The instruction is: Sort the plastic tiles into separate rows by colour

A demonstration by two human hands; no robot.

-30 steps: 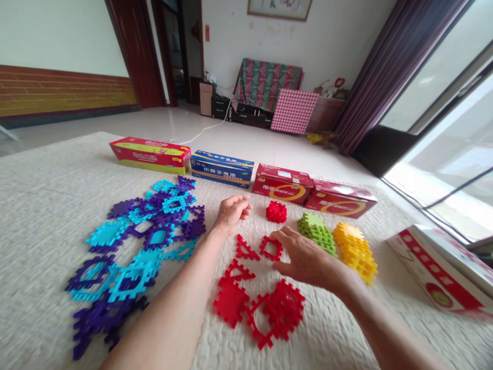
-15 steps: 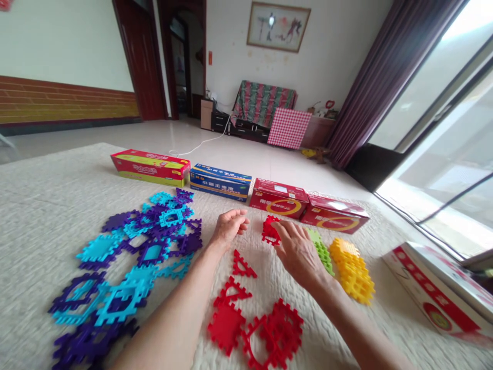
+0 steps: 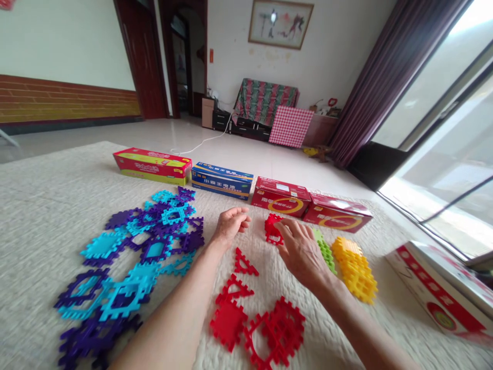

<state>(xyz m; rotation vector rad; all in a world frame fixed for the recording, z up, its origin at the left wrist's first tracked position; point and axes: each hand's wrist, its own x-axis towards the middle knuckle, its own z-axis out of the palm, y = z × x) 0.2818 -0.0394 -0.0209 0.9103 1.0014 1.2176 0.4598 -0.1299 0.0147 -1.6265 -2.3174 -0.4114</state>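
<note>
Two bare hands of yours reach out over the cream quilted cover [image 3: 181,298]. Your right hand [image 3: 302,249] is bent over the red stack [image 3: 271,226], its fingertips at the near right edge of the interlocking pieces; the thumb side is partly hidden, so I cannot tell whether that grip is pinching a piece or only resting against it. Your left hand [image 3: 229,226] is to the left of that stack and apart from it, the fingers loosely curled in toward the thumb; whether that grip is pressed together, I cannot tell.

Nearer to you, between your forearms, lie more red pieces: an upper triangle [image 3: 245,263], a lower triangle [image 3: 233,289] touching or overlapping a solid square [image 3: 228,325], and an overlapping red cluster [image 3: 287,329] to the right.

Just beyond your right hand's outer side you have the green stack [image 3: 326,252], partly covered by the hand, then the yellow stack [image 3: 352,267]. Turquoise pieces [image 3: 103,245] and purple pieces [image 3: 87,334] are jumbled together left of your left forearm. Four boxes [image 3: 221,181] line up along the far side, and a white box [image 3: 427,288] with a red band sits at the far right.
</note>
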